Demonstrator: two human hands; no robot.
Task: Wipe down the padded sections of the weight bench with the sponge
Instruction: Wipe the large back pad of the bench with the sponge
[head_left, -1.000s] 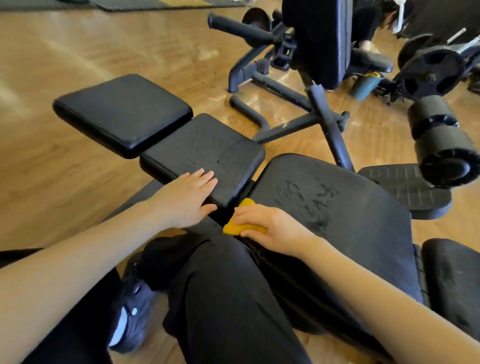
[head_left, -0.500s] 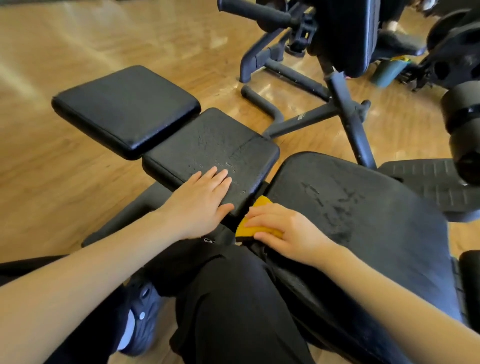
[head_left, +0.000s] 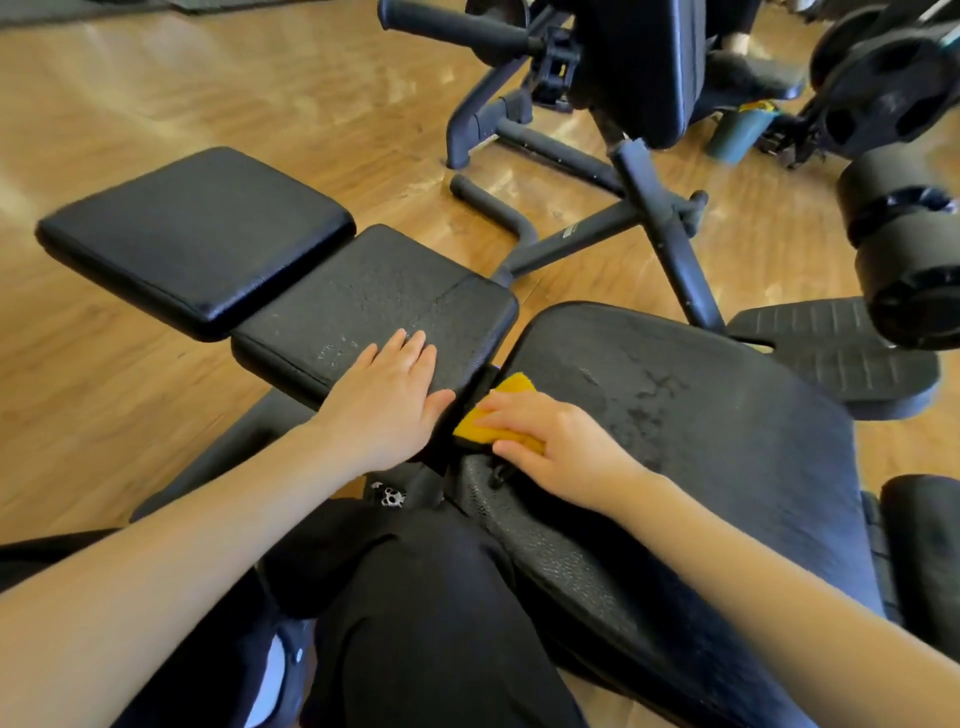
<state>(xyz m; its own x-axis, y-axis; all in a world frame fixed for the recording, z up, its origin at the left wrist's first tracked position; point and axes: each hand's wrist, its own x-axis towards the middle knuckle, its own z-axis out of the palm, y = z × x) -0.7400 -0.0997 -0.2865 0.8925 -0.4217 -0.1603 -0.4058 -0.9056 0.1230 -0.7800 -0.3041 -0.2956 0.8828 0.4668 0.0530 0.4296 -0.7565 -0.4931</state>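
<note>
The black weight bench has three padded sections in a row: a far pad (head_left: 197, 234) at the left, a middle pad (head_left: 384, 296) with wet streaks, and a large near pad (head_left: 701, 415), also streaked. My left hand (head_left: 384, 410) lies flat, fingers apart, on the near edge of the middle pad. My right hand (head_left: 556, 441) presses a yellow sponge (head_left: 498, 410) on the left end of the large pad, beside the gap between the pads. Part of the sponge is hidden under my fingers.
My black-trousered knee (head_left: 426, 613) fills the bottom centre. Another machine's frame (head_left: 654, 218) and upright pad (head_left: 639, 62) stand behind the bench. Foam rollers (head_left: 909, 260) and weight plates (head_left: 883, 98) are at the right, a ribbed footplate (head_left: 831, 353) below them. Wooden floor (head_left: 156, 104) lies to the left.
My right hand has slid the sponge slightly along the left end of the large pad. My left hand has stayed on the middle pad. The camera has shifted a little.
</note>
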